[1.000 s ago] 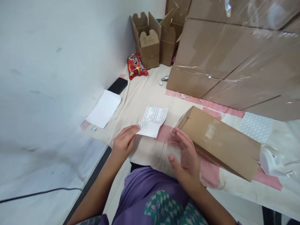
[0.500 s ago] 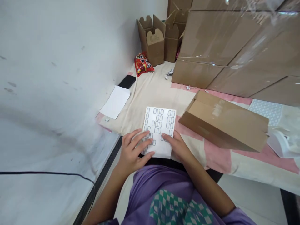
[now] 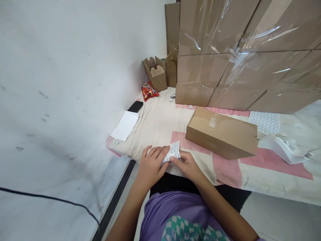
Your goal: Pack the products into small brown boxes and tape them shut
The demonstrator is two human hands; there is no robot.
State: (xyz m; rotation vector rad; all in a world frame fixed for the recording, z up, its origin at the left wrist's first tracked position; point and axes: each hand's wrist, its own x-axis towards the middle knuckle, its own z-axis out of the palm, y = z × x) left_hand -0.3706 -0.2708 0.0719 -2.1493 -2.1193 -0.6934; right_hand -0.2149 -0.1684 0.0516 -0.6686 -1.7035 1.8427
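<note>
Head view: a white wall is filling the left side of the frame, and a stack of cardboard boxes under clear plastic is taking up the upper right. A cream-and-pink cloth is spreading from the middle to the right edge. On it, a long brown box is lying right of centre, and open cartons are standing above centre, beside the stack. Below centre, the left hand is curling its fingers over the left part of a printed paper; the right hand is grasping its right side, thumb on top. A white sheet is lying left of centre. The printed paper is sitting bent or folded between the hands, showing small outlined shapes. Near the cartons, a red packet is lying; below it, a black phone is resting just beside the sheet.
</note>
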